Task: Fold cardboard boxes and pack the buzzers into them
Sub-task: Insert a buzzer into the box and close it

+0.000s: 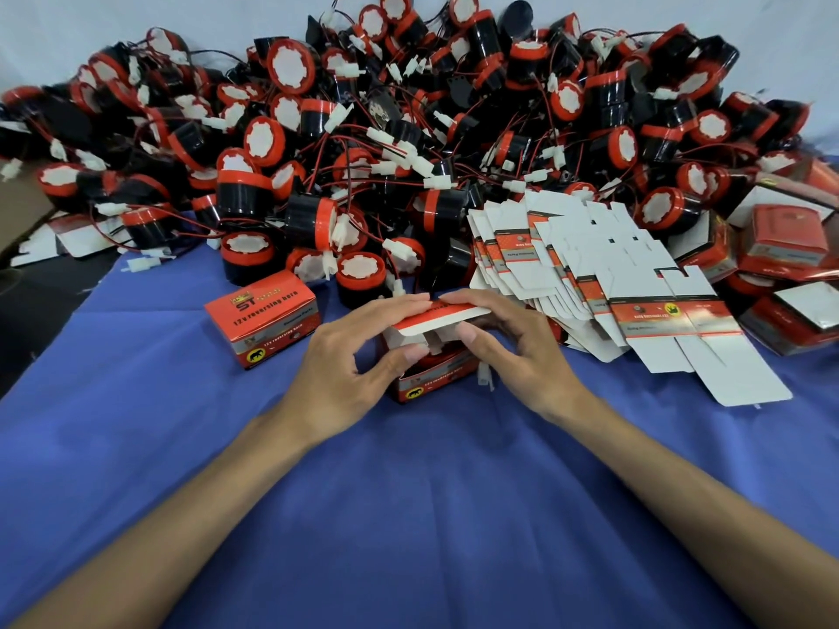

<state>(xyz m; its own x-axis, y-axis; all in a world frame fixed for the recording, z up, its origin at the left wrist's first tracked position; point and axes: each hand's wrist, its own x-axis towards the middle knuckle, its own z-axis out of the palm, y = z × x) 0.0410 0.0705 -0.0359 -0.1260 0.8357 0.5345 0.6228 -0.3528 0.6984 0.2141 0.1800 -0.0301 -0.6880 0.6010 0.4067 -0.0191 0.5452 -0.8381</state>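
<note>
Head view. Half-closed box [431, 383]: centre of the blue tabletop [408, 515]. Left hand [358, 356] and right hand [513, 342]: both pinch its lid flap [442, 316], fingers above, thumbs beneath. Closed box [263, 317]: just left of it. Flat box blanks [613, 292]: right of it. Buzzers [408, 129]: heaped behind it.

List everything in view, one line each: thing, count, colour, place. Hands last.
buzzers: heap, too many to count, black with red caps, across the back
flat box blanks: fanned stack, white with red print, right of the hands
closed box: one, red, left of the hands
open box: one, red with white flaps, centre
piled boxes: several, red, far right
cloth: one, blue, under everything
left hand: grips the open box's left side
right hand: grips its right side
</note>
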